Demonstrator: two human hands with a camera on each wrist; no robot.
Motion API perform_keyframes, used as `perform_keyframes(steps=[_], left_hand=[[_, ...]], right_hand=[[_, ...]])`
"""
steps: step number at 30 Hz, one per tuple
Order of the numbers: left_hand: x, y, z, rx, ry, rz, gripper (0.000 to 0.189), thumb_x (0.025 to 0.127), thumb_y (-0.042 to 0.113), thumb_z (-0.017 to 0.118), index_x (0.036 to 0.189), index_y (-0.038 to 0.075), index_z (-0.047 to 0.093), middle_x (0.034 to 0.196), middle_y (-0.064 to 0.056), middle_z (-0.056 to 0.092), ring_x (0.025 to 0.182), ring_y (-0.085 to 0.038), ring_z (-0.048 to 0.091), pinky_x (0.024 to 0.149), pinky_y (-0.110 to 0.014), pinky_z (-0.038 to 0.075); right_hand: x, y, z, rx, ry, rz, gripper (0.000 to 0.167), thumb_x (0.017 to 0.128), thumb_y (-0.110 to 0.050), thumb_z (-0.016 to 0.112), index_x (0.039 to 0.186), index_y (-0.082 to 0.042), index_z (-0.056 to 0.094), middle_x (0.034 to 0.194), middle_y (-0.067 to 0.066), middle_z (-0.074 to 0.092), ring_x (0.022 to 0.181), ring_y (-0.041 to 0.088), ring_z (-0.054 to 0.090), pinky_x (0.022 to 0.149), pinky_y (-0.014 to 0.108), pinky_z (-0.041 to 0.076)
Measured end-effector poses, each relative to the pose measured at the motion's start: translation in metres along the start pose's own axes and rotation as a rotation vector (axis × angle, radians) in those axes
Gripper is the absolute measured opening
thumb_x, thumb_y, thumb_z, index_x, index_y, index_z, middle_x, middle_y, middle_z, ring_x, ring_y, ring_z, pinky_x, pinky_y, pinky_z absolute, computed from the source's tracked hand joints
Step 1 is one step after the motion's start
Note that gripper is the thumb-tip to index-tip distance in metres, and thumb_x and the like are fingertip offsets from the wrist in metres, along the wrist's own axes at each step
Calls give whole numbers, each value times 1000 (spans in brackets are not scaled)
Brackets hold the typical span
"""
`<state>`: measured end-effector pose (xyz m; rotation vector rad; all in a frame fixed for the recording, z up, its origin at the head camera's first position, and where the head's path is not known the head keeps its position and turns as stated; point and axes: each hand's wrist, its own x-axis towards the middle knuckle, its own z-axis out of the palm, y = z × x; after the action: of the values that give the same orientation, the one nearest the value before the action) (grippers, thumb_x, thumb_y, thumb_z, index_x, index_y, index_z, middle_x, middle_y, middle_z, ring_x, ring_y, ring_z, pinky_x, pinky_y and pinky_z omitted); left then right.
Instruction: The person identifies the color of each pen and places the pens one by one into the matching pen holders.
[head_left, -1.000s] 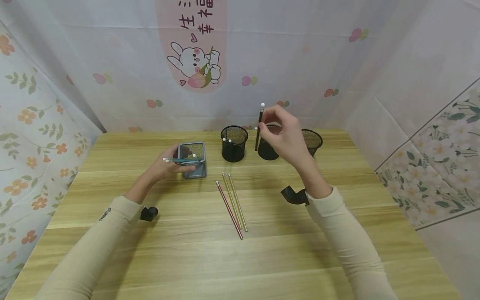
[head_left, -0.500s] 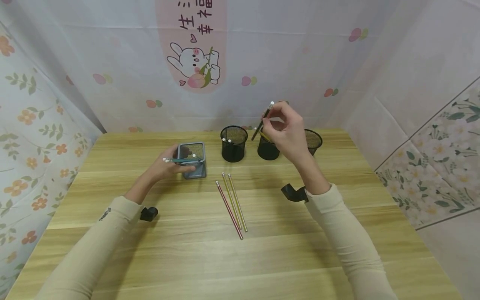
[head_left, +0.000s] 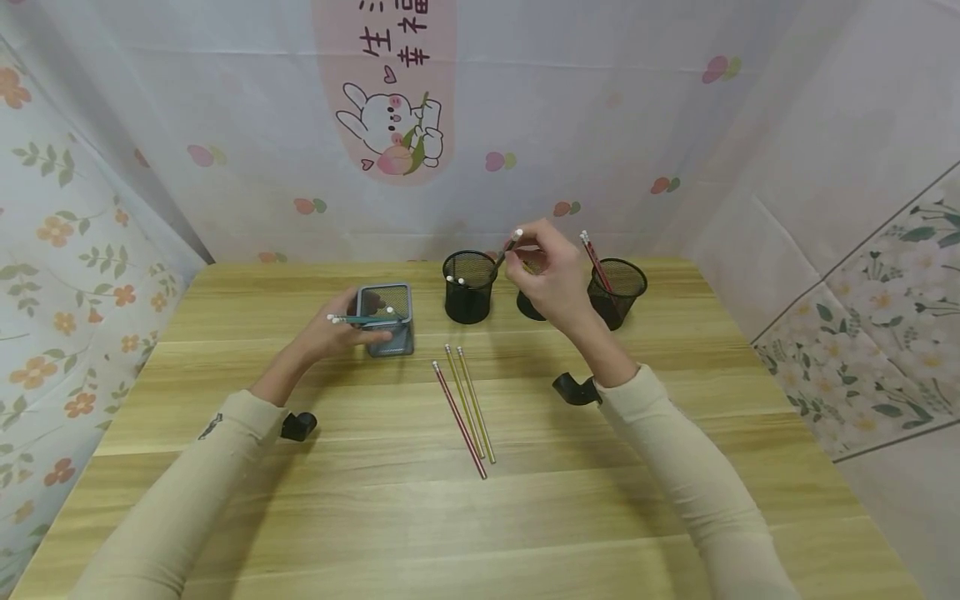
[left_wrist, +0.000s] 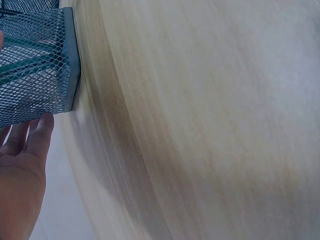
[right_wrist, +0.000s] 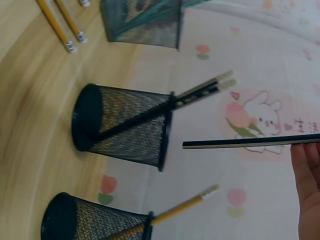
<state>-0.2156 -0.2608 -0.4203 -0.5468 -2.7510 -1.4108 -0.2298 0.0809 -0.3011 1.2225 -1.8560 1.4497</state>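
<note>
My left hand (head_left: 330,335) holds a grey square mesh pen holder (head_left: 390,340), thumb in front and other fingers around its left and far side. Teal pencils (head_left: 367,319) lean in that holder. A black pencil (head_left: 506,253) with a white eraser is pinched by my right hand (head_left: 553,275). In the right wrist view its lower end stands apart from the rim of the round black mesh cup (right_wrist: 132,125), where black pencils (right_wrist: 200,95) lean. A second round black cup (head_left: 527,307) is partly hidden behind my right hand; a yellow pencil (right_wrist: 185,206) stands in it.
A third black mesh cup (head_left: 618,296) at the right holds red pencils (head_left: 596,260). On the wooden table (head_left: 375,517) lie one red pencil (head_left: 459,421) and two yellow pencils (head_left: 477,406), side by side. A patterned curtain (head_left: 247,133) hangs behind the table.
My right hand has moved left and slightly down with the black pencil, which tilts more and nears the leftmost black cup. The right cup's red pencils came into sight. My left hand stays put.
</note>
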Motion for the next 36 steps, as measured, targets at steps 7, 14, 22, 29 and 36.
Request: perform_keyframes(steps=[7, 14, 22, 29, 36], left_hand=[[0, -1, 0, 13, 0, -14, 64, 80, 17, 90, 129, -5, 55, 122, -19, 64, 111, -35, 60, 95, -53, 49], [1, -1, 0, 26, 3, -1, 64, 80, 16, 90, 129, -6, 55, 123, -21, 64, 111, -35, 60, 94, -53, 49], [0, 0, 0, 28, 4, 6, 64, 80, 15, 90, 129, -6, 55, 125, -22, 63, 112, -36, 60, 93, -53, 50], [0, -1, -1, 22, 3, -4, 65, 80, 15, 90, 130, -6, 53, 125, -23, 63, 111, -37, 60, 92, -53, 51], [0, -3, 0, 29, 6, -9, 65, 80, 15, 90, 130, -6, 54, 127, -23, 62, 113, -37, 60, 94, -53, 50]], right_hand=[[-6, 8, 12, -35, -30, -9, 18, 85, 27, 59, 98, 15, 57, 97, 28, 60, 90, 40, 65, 79, 46, 59], [-20, 49, 22, -63, -68, -10, 24, 85, 26, 61, 102, 10, 61, 98, 24, 60, 92, 37, 64, 82, 44, 58], [-31, 66, 29, -133, -166, -3, 18, 90, 16, 61, 105, 6, 61, 103, 14, 60, 96, 25, 63, 85, 33, 57], [-34, 71, 35, -163, -230, -1, 15, 92, 14, 62, 104, 6, 61, 102, 13, 61, 94, 24, 64, 85, 31, 56], [-35, 76, 36, -182, -246, 15, 15, 92, 14, 63, 104, 5, 62, 103, 14, 61, 95, 25, 64, 85, 29, 56]])
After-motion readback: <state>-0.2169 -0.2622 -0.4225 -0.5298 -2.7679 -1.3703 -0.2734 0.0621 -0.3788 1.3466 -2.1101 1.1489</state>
